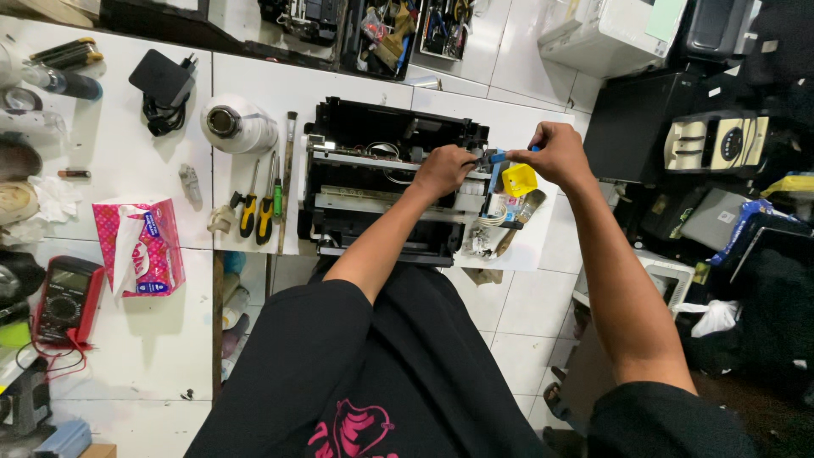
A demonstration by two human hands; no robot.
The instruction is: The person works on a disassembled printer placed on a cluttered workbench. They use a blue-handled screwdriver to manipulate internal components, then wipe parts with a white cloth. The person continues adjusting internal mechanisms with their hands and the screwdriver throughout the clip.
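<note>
An opened black printer chassis [373,182] with exposed metal rails and wires lies on a white table [254,85]. My left hand [443,170] rests at its right end, fingers pinched on a small part beside a blue piece [496,158]. My right hand [555,153] is closed on a blue-handled tool just right of it, above a small yellow box [519,179]. A brush [521,216] and small loose parts lie under my hands.
Screwdrivers [257,208], a long brush [287,170] and a roll of white tape [237,125] lie left of the printer. A pink tissue pack [140,246], a red multimeter [66,298] and a black charger [161,85] are further left. Machines crowd the floor at right.
</note>
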